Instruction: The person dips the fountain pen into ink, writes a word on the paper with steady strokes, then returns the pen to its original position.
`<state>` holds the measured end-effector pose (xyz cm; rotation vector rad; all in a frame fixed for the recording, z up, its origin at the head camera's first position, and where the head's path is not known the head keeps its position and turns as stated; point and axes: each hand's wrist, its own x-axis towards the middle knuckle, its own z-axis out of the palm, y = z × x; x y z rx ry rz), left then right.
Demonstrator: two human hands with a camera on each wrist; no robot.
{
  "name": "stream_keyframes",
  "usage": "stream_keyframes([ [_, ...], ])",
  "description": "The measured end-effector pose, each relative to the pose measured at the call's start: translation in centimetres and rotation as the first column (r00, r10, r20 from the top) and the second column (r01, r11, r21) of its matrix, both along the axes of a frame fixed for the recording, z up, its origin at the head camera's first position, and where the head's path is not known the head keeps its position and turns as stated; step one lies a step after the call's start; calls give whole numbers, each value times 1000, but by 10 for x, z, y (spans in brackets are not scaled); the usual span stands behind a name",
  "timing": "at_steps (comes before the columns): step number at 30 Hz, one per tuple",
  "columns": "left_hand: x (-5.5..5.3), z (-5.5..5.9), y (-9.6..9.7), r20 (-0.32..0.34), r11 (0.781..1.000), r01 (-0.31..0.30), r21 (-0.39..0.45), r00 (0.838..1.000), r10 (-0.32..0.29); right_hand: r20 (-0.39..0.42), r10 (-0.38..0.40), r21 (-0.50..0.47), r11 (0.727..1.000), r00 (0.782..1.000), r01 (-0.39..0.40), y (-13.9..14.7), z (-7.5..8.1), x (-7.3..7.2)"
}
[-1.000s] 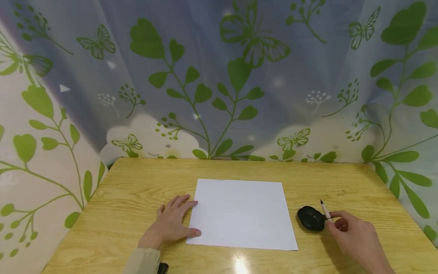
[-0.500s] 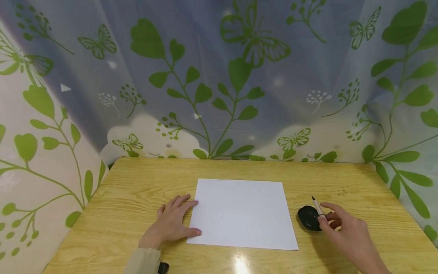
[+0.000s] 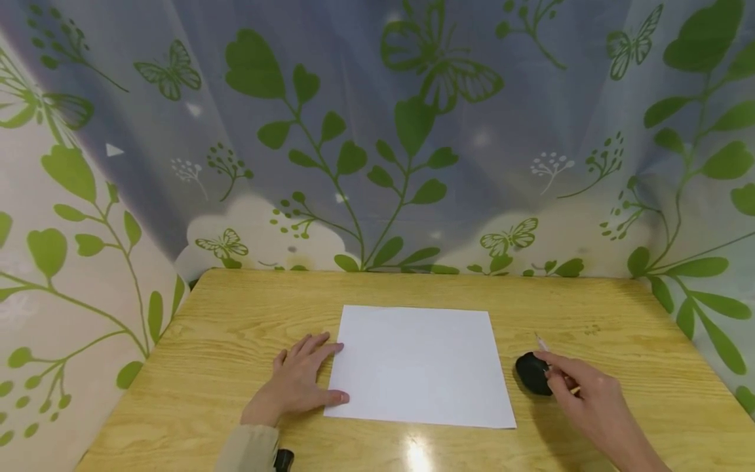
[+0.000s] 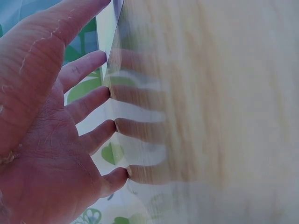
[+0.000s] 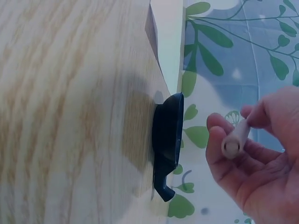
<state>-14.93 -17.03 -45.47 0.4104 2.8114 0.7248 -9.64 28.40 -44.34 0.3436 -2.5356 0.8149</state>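
On the table (image 3: 194,347), we have wood between paper (image 3: 421,367) and far edge. Our left hand (image 3: 297,383) spreads wide, thumb on the paper's left side. Right hand (image 3: 592,393) pinches the pen (image 5: 238,135), raised near the black dish (image 3: 531,375), right of the paper.

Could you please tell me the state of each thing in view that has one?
White paper: visible side blank, lying on the table.
Left hand: spread, thumb on the paper's near left corner.
Black dish: upright on the table; contents cannot be made out.
White pen: held raised, clear of the dish.
Right hand: pinching the pen.
Curtain: hanging.
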Motion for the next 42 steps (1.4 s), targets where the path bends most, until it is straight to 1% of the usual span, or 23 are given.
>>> stream_keyframes([
  [5,-2,-1,0,7,1000,6,0,1000,-6,78,-11,-2,1000,997,12,-4,-1,1],
  [11,-3,-3,-1,5,1000,6,-3,1000,-6,51,14,-4,1000,999,-14,-8,-2,1],
  [19,-3,-4,-1,8,1000,3,0,1000,-3,81,23,-31,999,996,-21,-11,-1,5],
  [23,-3,-4,-2,9,1000,5,2,1000,-5,135,37,-57,998,990,-29,-10,2,7],
  [25,-3,-5,-2,9,1000,6,5,1000,-6,146,55,-60,997,988,-47,-9,2,7],
  [27,-3,-5,-2,12,1000,7,8,1000,-7,111,84,-55,995,990,-78,-9,0,5],
  [29,-3,-5,-2,14,1000,7,10,1000,-7,52,111,-37,993,992,-109,-9,-3,4],
  [31,-3,-4,-2,17,1000,8,10,1000,-8,-3,123,-10,992,992,-123,-8,-4,2],
  [34,-4,-4,-2,19,1000,11,6,1000,-11,-41,123,20,992,991,-123,-8,-6,1],
  [37,-4,-5,-3,20,1000,14,2,1000,-14,-78,129,13,992,989,-128,-8,-8,-1],
  [42,-4,-5,-3,20,1000,14,1,1000,-14,-179,139,-17,989,974,-144,-9,-11,-4],
])
